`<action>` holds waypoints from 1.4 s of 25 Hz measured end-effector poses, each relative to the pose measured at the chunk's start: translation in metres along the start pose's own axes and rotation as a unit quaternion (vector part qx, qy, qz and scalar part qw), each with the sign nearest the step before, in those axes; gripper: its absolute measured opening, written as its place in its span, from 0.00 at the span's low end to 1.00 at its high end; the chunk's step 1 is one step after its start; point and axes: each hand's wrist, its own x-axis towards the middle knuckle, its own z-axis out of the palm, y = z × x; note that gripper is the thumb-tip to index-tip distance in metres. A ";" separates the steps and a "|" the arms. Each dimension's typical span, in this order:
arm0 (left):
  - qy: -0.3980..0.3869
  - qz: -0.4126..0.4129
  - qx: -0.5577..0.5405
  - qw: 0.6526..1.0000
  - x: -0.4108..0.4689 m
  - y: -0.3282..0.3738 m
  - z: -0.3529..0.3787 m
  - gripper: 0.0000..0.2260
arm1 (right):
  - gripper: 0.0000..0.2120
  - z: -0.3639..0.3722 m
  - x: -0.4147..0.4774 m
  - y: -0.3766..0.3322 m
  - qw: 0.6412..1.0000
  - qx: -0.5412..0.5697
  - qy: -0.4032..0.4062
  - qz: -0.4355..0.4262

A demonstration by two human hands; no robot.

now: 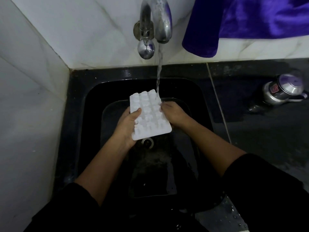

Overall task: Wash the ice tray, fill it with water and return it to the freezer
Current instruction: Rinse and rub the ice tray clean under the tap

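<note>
A white ice tray (pixel 148 113) is held over the black sink (pixel 78 114), tilted, its bumpy underside facing me. Water (pixel 159 71) runs from the chrome tap (pixel 160 22) onto the tray's far right corner. My left hand (pixel 127 128) grips the tray's left edge, thumb on top. On the tray's right edge my right hand (pixel 173 114) holds on, its fingertips curled over the rim.
White marble tiles line the wall behind and to the left. A purple cloth (pixel 242 22) hangs at the upper right. A metal kettle (pixel 280 91) stands on the dark counter to the right. The sink drain (pixel 148 143) shows just below the tray.
</note>
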 end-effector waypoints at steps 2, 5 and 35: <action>0.038 0.007 0.023 0.999 0.007 0.013 -0.008 0.17 | 0.14 0.008 -0.010 0.000 0.998 0.023 -0.056 0.015; 0.026 0.004 0.028 0.999 0.005 0.013 -0.004 0.17 | 0.16 0.008 -0.003 0.000 0.998 0.012 -0.054 0.021; -0.048 0.014 0.082 0.995 -0.013 -0.014 -0.012 0.18 | 0.10 0.012 0.062 0.018 0.998 0.005 0.056 0.041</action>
